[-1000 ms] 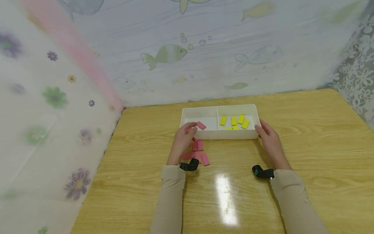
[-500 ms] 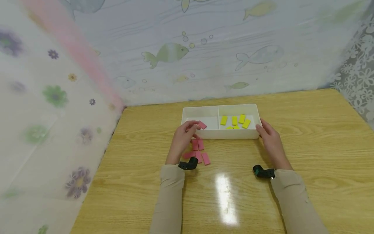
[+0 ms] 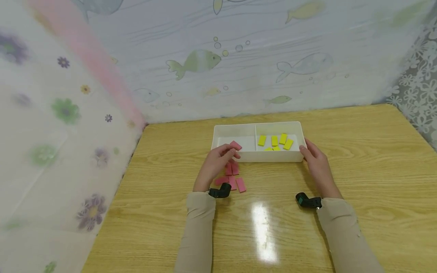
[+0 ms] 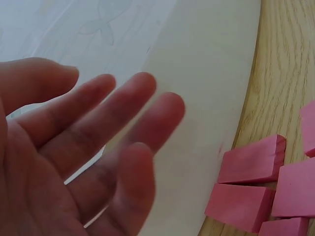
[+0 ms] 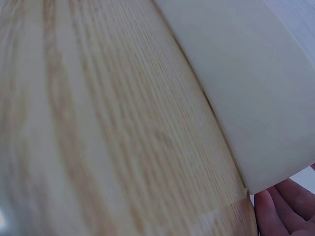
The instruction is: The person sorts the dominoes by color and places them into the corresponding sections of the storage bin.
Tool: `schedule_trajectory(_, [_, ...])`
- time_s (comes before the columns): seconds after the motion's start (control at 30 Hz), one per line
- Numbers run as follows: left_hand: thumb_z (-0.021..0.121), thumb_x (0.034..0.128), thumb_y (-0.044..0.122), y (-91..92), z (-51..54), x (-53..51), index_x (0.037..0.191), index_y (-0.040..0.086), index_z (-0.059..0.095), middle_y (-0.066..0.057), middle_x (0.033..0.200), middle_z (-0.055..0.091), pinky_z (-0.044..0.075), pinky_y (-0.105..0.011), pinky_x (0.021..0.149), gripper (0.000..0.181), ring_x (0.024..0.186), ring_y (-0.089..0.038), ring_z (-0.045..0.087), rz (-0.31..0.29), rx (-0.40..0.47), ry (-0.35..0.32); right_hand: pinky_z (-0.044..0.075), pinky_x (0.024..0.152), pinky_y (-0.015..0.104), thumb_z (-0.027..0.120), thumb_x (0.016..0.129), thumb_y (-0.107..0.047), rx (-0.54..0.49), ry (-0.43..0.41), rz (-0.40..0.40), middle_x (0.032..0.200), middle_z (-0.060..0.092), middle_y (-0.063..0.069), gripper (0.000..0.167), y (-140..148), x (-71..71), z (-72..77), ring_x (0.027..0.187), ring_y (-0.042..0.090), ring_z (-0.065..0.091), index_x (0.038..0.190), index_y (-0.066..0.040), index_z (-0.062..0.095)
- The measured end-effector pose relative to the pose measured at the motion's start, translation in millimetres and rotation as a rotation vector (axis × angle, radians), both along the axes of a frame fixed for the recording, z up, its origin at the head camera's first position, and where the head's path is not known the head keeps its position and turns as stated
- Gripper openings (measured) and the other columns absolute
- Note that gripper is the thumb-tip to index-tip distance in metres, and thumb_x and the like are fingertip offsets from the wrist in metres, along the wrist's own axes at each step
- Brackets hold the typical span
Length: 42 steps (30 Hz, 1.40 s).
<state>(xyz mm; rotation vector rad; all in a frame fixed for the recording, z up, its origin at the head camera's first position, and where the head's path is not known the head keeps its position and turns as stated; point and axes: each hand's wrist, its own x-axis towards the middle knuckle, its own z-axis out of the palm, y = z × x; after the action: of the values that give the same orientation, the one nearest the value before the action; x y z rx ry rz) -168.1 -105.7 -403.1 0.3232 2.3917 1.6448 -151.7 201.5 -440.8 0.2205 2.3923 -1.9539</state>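
A white two-compartment box (image 3: pixel 266 156) stands on the table. Over the front wall of its left compartment is my left hand (image 3: pixel 212 167); in the left wrist view its fingers (image 4: pixel 152 123) are spread and loosely bent, with nothing between them. Just beyond the fingertips, a pink block (image 3: pixel 235 145) lies in the left compartment, partly hidden. Several yellow blocks (image 3: pixel 274 141) lie in the right compartment. My right hand (image 3: pixel 317 163) grips the box's right end at the front corner, thumb toward the front and fingers along the end wall.
Several pink blocks (image 3: pixel 241 185) lie flat on the table before the left compartment, partly under my left hand. The wooden table (image 3: pixel 164 163) meets a fish-patterned wall covering (image 3: pixel 246 83) behind the box. Flower-patterned covering (image 3: pixel 65 110) runs along the left.
My left hand has shifted slightly right along the front rim, and its fingers have loosened. The right hand keeps its grip, and the blocks on the table look the same.
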Motion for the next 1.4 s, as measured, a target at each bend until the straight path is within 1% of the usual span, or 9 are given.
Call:
schedule_trajectory(0.17, [0.047, 0.0913, 0.038, 0.6, 2.9, 2.0, 0.103, 0.019, 0.063, 0.0, 0.095, 0.064, 0.044, -0.035, 0.078, 0.028, 0.09, -0.019, 0.059, -0.052, -0.168, -0.015, 0.027, 0.101, 0.042, 0.04, 0.089, -0.051, -0.004, 0.0, 0.001, 0.144, 0.026, 0.004, 0.064, 0.0, 0.2, 0.7, 0.128, 0.022, 0.028, 0.143, -0.02, 0.023])
schedule_trajectory(0.33, [0.046, 0.0923, 0.033, 2.5, 3.4, 2.4, 0.115, 0.018, 0.058, 0.0, 0.096, 0.063, 0.045, -0.031, 0.077, 0.03, 0.085, -0.015, 0.059, -0.155, -0.272, -0.042, 0.027, 0.101, 0.041, 0.041, 0.09, -0.05, -0.015, 0.009, 0.003, 0.144, 0.026, 0.004, 0.064, 0.0, 0.4, 1.2, 0.128, 0.021, 0.028, 0.143, -0.019, 0.023])
schedule_trajectory(0.43, [0.047, 0.0926, 0.029, 4.2, 0.5, 2.6, 0.114, 0.011, 0.057, -0.003, 0.095, 0.062, 0.048, -0.03, 0.073, 0.03, 0.08, -0.018, 0.061, -0.233, -0.279, -0.036, 0.027, 0.101, 0.041, 0.041, 0.089, -0.05, -0.019, 0.014, 0.004, 0.144, 0.026, 0.005, 0.064, 0.0, 1.0, 1.5, 0.128, 0.021, 0.028, 0.143, -0.019, 0.023])
schedule_trajectory(0.53, [0.048, 0.0927, 0.024, 5.3, 4.9, 6.1, 0.113, 0.006, 0.056, -0.008, 0.097, 0.06, 0.048, -0.031, 0.074, 0.028, 0.08, -0.021, 0.061, -0.266, -0.272, -0.039, 0.027, 0.101, 0.041, 0.041, 0.089, -0.05, -0.018, 0.014, 0.002, 0.144, 0.026, 0.005, 0.065, -0.1, 1.2, 1.7, 0.127, 0.021, 0.028, 0.143, -0.019, 0.023])
schedule_trajectory(0.67, [0.049, 0.0923, 0.025, 2.4, 7.4, 7.7, 0.118, 0.007, 0.053, -0.012, 0.1, 0.06, 0.049, -0.033, 0.074, 0.031, 0.08, -0.022, 0.062, -0.241, -0.276, -0.071, 0.027, 0.101, 0.041, 0.041, 0.09, -0.05, -0.016, 0.016, -0.001, 0.144, 0.027, 0.005, 0.064, -0.1, 0.4, 1.6, 0.127, 0.021, 0.028, 0.142, -0.019, 0.024])
schedule_trajectory(0.7, [0.049, 0.0921, 0.027, 0.7, 2.8, 5.3, 0.12, 0.009, 0.053, -0.01, 0.099, 0.061, 0.049, -0.032, 0.073, 0.033, 0.079, -0.02, 0.062, -0.236, -0.286, -0.068, 0.027, 0.101, 0.042, 0.041, 0.09, -0.05, -0.016, 0.017, -0.001, 0.144, 0.027, 0.005, 0.063, -0.2, 0.3, 1.7, 0.127, 0.021, 0.028, 0.142, -0.019, 0.024])
schedule_trajectory(0.8, [0.049, 0.0922, 0.026, -0.7, 2.6, 4.9, 0.12, 0.01, 0.052, -0.01, 0.097, 0.061, 0.05, -0.034, 0.072, 0.032, 0.079, -0.021, 0.062, -0.222, -0.296, -0.075, 0.027, 0.101, 0.042, 0.04, 0.09, -0.05, -0.016, 0.017, -0.002, 0.144, 0.027, 0.005, 0.063, -0.3, -0.3, 2.0, 0.127, 0.021, 0.028, 0.142, -0.018, 0.024])
schedule_trajectory(1.03, [0.049, 0.0921, 0.025, 0.4, -1.1, 3.4, 0.117, 0.009, 0.054, -0.002, 0.098, 0.06, 0.046, -0.027, 0.073, 0.03, 0.08, -0.016, 0.061, -0.221, -0.373, -0.017, 0.025, 0.102, 0.041, 0.04, 0.089, -0.051, -0.008, -0.003, 0.001, 0.144, 0.026, 0.002, 0.064, 0.1, -0.8, 1.5, 0.128, 0.021, 0.028, 0.143, -0.019, 0.023])
schedule_trajectory(1.4, [0.051, 0.0911, 0.026, 5.5, 1.2, 4.2, 0.115, 0.012, 0.056, 0.003, 0.101, 0.057, 0.043, -0.029, 0.081, 0.029, 0.087, -0.01, 0.055, -0.216, -0.464, 0.053, 0.025, 0.102, 0.042, 0.04, 0.09, -0.051, 0.006, -0.01, 0.003, 0.144, 0.025, 0.002, 0.062, 1.3, -1.6, -1.3, 0.128, 0.022, 0.029, 0.143, -0.022, 0.023])
